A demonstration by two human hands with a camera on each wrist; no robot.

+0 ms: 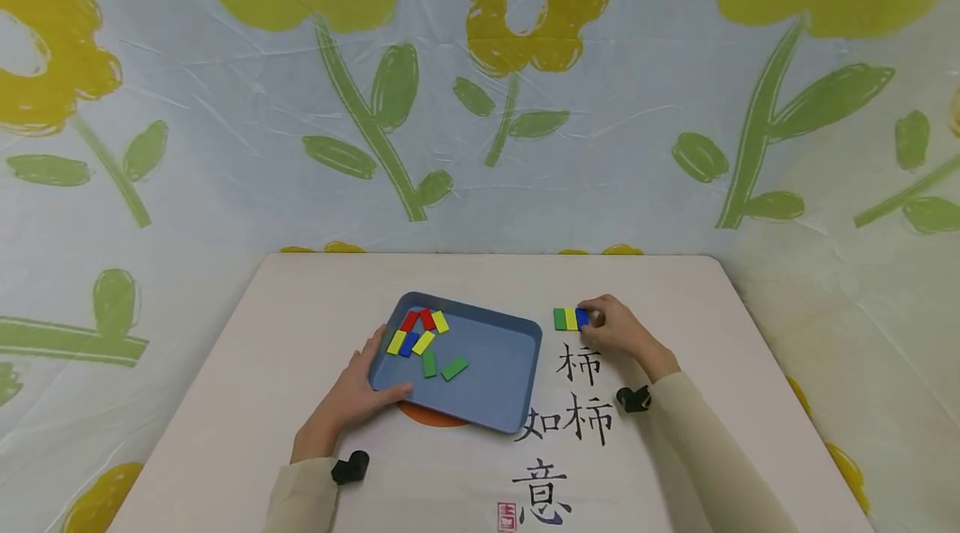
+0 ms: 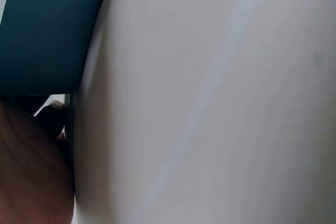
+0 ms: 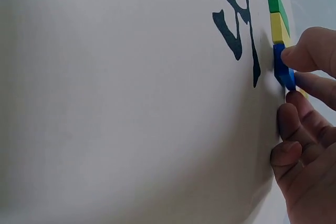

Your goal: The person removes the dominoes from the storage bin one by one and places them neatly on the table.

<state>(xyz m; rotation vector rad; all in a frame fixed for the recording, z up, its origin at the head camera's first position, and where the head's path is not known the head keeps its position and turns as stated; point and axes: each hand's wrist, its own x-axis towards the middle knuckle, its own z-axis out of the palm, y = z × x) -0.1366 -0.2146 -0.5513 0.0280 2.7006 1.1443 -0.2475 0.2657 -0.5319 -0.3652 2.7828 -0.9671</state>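
Observation:
My right hand (image 1: pixel 617 328) pinches a blue block (image 3: pixel 281 61) between thumb and fingers at the right end of a short row. Side by side in that row are a green block (image 1: pixel 559 319) and a yellow block (image 1: pixel 572 320), with the blue one against the yellow in the right wrist view. On the other side, my left hand (image 1: pixel 352 396) grips the blue-grey tray (image 1: pixel 491 366) at its left corner, thumb at the near rim and fingers along the left wall. Several loose blocks lie in the tray's left half, among them a red block (image 1: pixel 409 321) and a green block (image 1: pixel 454 368).
Black brush characters (image 1: pixel 588 419) run down the pale tabletop (image 1: pixel 637 475), below the row and right of the tray. An orange printed shape (image 1: pixel 431 415) shows partly under the tray. A flower-patterned cloth (image 1: pixel 600 183) hangs behind the table and along its sides.

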